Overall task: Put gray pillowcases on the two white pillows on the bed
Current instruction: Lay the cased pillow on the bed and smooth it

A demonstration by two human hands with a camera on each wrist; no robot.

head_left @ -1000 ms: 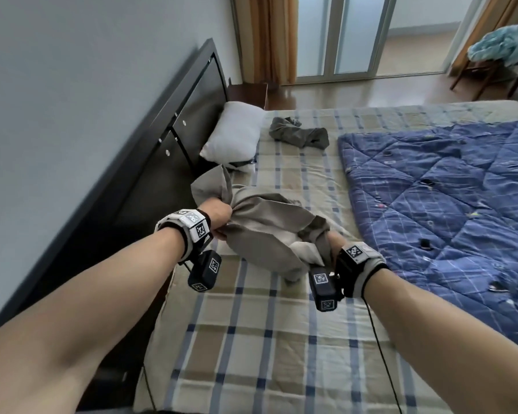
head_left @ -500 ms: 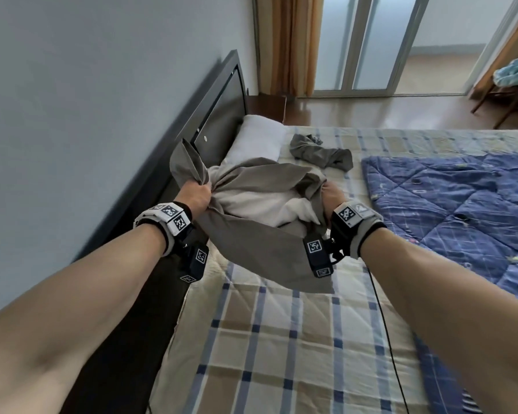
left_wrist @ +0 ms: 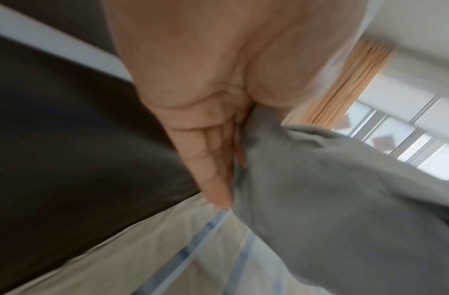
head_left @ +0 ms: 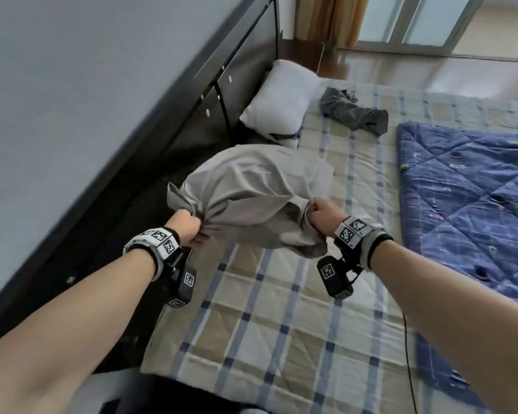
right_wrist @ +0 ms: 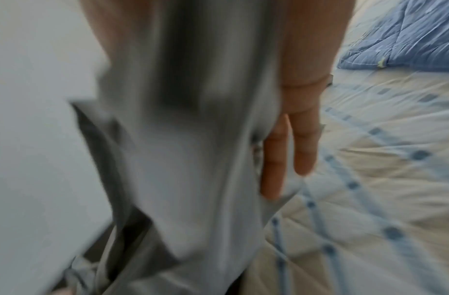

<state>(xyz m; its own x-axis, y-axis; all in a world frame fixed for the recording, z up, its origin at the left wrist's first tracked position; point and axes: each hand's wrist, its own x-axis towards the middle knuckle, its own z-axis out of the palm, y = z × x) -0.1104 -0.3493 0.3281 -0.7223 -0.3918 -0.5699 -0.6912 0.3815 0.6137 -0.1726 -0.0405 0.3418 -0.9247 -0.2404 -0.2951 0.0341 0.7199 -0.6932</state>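
Observation:
A gray pillowcase (head_left: 245, 198) bulges around a pillow above the checked bed sheet (head_left: 266, 324). My left hand (head_left: 186, 228) grips its open edge on the left, and my right hand (head_left: 323, 212) grips that edge on the right. The left wrist view shows my fingers (left_wrist: 213, 169) curled into the gray pillowcase (left_wrist: 344, 209). In the blurred right wrist view the gray pillowcase (right_wrist: 193, 159) runs through my right hand's fingers (right_wrist: 289, 143). A bare white pillow (head_left: 278, 103) leans at the headboard. A second, darker gray pillowcase (head_left: 353, 115) lies crumpled beyond it.
A dark headboard (head_left: 210, 94) runs along the wall on the left. A blue quilt (head_left: 473, 198) covers the right side of the bed. Wooden floor, curtains (head_left: 332, 19) and glass doors (head_left: 425, 19) lie beyond the bed's far end.
The pillowcase was bunched and open between my hands with white pillow showing; now it is pulled over the pillow and hangs full. My hands have dropped lower and spread apart.

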